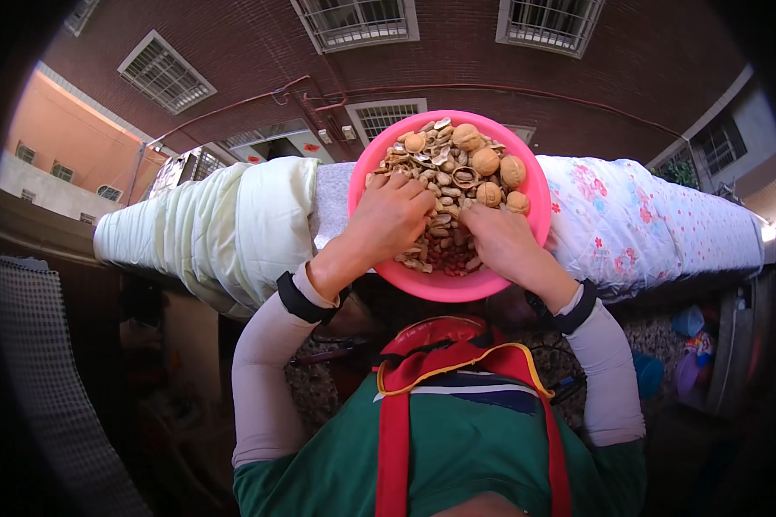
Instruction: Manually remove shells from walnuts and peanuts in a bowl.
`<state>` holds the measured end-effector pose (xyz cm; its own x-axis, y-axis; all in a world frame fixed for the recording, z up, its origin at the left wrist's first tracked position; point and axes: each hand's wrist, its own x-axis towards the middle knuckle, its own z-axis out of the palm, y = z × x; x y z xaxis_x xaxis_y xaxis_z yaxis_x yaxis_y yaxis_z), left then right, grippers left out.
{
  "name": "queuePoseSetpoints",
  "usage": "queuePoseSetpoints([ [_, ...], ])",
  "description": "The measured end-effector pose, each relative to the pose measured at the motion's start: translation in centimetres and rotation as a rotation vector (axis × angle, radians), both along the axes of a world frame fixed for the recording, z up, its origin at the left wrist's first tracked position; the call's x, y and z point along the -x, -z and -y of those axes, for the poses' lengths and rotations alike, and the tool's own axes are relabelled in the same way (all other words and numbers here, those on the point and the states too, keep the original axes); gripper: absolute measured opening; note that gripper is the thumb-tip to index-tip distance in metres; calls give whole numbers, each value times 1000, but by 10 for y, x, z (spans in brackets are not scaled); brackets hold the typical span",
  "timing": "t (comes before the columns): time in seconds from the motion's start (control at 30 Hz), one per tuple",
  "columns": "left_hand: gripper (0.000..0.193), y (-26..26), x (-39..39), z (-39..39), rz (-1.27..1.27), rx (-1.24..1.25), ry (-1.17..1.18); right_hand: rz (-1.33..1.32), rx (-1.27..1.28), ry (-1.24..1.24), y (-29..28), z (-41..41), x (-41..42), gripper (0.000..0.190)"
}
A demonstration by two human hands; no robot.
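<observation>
A pink plastic basin [440, 294] sits before me, filled with whole peanuts in their shells [451, 192] and broken peanut shells [420, 155]. Several walnuts [485, 161] lie toward its far right side, along with an opened walnut shell [465, 176]. Reddish shelled peanuts [449, 260] are gathered at the near side. My left hand [391, 213] rests over the peanuts at the left, its fingers bent down among them. At the right, my right hand [501, 236] dips curled fingertips into the pile. Both hands' fingertips are partly hidden, and whether they grip anything is not visible.
A pale green quilt [258, 213] drapes the ledge [332, 200] left of the basin; a floral quilt [621, 213] covers it at right. Beyond stands a brick building [452, 64] with barred windows. A checked cloth [35, 323] hangs at left. A blue container [648, 375] stands low at right.
</observation>
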<state>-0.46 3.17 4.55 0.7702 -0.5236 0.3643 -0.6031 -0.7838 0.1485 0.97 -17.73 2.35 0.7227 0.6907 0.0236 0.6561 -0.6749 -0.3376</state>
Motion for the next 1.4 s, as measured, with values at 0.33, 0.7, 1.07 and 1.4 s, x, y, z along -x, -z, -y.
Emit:
queuePoseSetpoints([
  [0.33,13,3,-3,8,39,-67,-42,0,-254,128,4,2,-1,25],
  [0.7,19,5,9,25,29,-198,83,-270,-496,138,1,7,-11,16],
  [1.07,24,18,12,53,-645,-150,229,-337,-612,154,2,7,-13,18],
  [1.4,19,15,-1,39,-873,122,224,-369,-605,152,0,8,-13,19],
])
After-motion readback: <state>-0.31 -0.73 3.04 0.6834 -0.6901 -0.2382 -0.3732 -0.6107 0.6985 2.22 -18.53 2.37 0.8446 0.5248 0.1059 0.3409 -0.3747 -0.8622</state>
